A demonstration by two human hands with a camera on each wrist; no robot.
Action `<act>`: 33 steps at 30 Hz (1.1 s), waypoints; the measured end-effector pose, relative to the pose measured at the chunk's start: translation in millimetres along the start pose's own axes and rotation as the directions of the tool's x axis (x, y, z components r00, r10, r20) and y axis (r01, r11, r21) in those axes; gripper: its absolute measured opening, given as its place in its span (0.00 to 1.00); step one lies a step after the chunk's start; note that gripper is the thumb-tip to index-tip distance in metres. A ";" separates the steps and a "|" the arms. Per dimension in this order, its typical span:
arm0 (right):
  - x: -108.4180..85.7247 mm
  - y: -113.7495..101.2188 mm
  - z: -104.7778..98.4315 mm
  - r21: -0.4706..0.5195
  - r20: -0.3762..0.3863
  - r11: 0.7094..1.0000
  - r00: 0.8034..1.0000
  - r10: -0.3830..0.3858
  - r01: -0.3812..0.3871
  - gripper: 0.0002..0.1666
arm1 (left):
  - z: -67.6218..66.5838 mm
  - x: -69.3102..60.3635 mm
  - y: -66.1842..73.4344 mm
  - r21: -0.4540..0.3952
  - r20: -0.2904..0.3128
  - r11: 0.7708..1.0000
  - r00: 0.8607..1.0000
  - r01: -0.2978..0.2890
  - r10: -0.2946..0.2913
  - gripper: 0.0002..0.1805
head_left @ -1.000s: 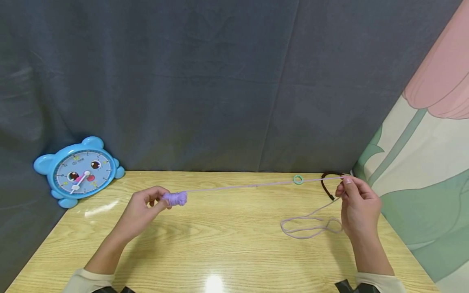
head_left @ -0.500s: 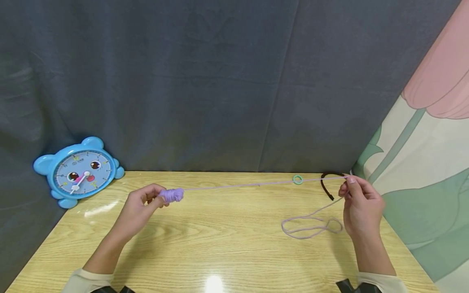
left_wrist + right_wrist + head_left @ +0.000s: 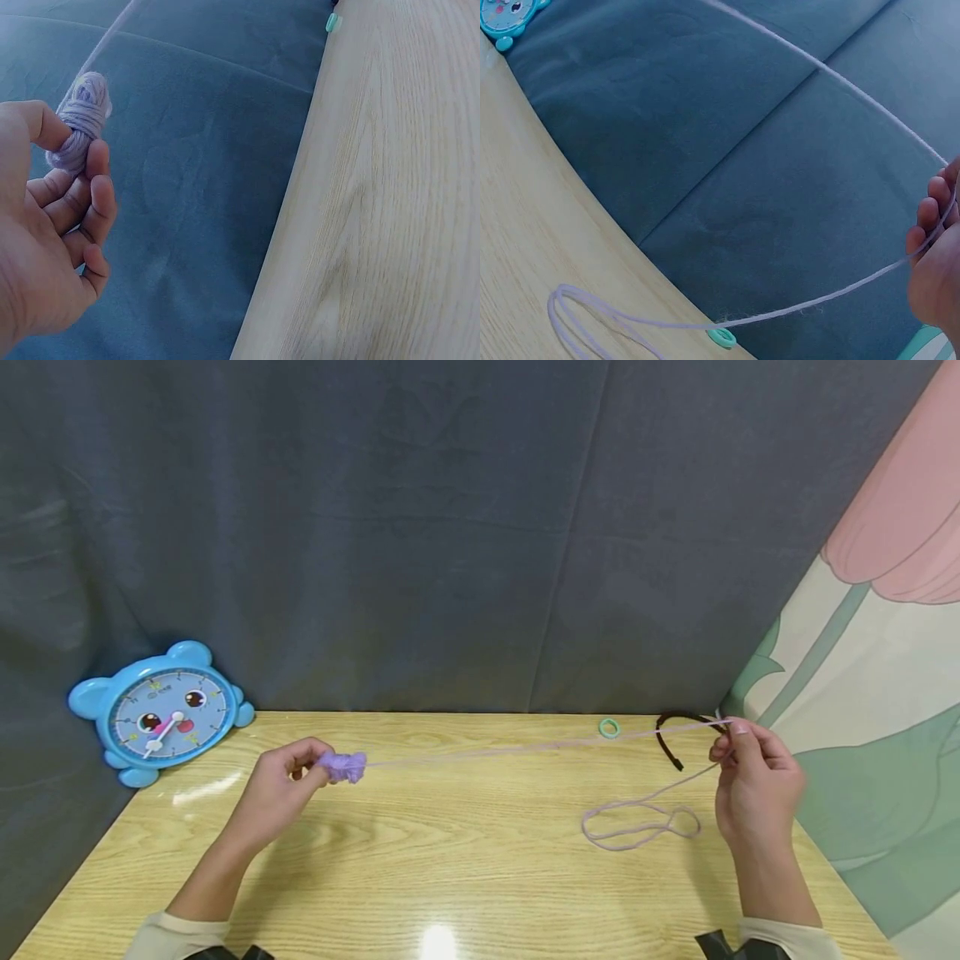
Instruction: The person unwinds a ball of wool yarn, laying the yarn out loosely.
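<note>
A small wound bundle of purple yarn [image 3: 347,767] is pinched between the thumb and fingers of my left hand [image 3: 273,789]. In the left wrist view the wraps of the yarn bundle [image 3: 84,120] show plainly, and a strand leaves its far end. That strand [image 3: 525,747] runs above the table across to my right hand [image 3: 757,777], which pinches it between thumb and fingertips. From the right hand the yarn's loose length drops and lies in loops [image 3: 637,835] on the table. The right wrist view catches only part of the right hand [image 3: 935,240] at its edge.
The wooden table [image 3: 450,860] meets a dark curtain [image 3: 375,568] at the back. A blue bear-shaped clock [image 3: 168,718] stands at the far left. A green ring [image 3: 609,728] and a black cord-like band [image 3: 663,743] lie near the back right.
My right hand has moved right, holding the strand, and my left hand has shifted slightly left with the bundle. The span between them is longer, and the loops on the table have shrunk a little.
</note>
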State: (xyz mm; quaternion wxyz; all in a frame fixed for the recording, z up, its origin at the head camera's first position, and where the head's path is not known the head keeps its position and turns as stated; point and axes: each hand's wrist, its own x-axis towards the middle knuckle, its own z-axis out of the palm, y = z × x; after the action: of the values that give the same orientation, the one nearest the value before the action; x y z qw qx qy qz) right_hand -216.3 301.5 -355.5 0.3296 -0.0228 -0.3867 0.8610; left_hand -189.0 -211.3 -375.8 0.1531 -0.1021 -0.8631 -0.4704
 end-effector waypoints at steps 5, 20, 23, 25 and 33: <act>1.5 -1.2 -0.1 0.066 -0.003 0.998 1.000 -0.016 0.016 0.03 | -5.5 -0.4 -1.2 -0.014 -0.012 1.000 1.000 -0.001 0.000 0.07; 3.7 -0.3 -3.3 0.033 -0.035 0.999 0.999 -0.012 0.013 0.07 | -23.7 4.1 1.1 -0.242 -0.131 0.960 0.976 0.139 -0.174 0.08; 3.9 0.7 -4.8 0.011 -0.035 1.000 0.999 -0.006 0.007 0.08 | -22.8 5.3 0.3 -0.263 -0.141 0.953 0.971 0.152 -0.194 0.09; 4.6 1.8 -6.2 -0.026 -0.036 1.000 0.999 0.005 -0.006 0.09 | -21.1 5.3 -0.3 -0.257 -0.130 0.954 0.973 0.152 -0.190 0.08; 11.5 9.0 -15.9 -0.167 -0.054 0.983 0.997 0.063 -0.071 0.05 | -6.7 2.3 1.2 -0.146 0.001 0.983 0.994 0.107 -0.108 0.07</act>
State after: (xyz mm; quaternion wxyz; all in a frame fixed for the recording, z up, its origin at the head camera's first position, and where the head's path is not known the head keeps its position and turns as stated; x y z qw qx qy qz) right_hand -225.6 314.3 -370.3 0.3065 -0.0845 -0.4491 0.8350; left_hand -189.6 -216.2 -370.7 0.1227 -0.0645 -0.8300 -0.5403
